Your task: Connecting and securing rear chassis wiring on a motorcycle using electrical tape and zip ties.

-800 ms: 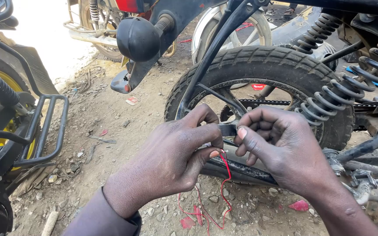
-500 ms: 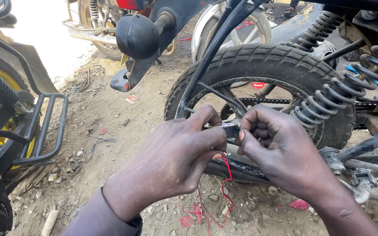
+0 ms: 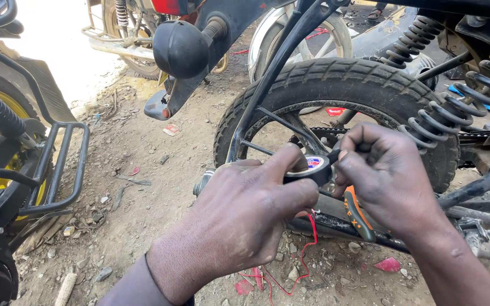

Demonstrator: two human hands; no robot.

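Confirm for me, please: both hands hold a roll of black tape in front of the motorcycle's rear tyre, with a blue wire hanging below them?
Not quite: the head view shows the wire is red, not blue. Both the left hand and right hand do hold the roll of black tape before the rear tyre.

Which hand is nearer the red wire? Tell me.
Left. The left hand sits right beside the red wire, which hangs just under its fingers; the right hand is farther off, up and right.
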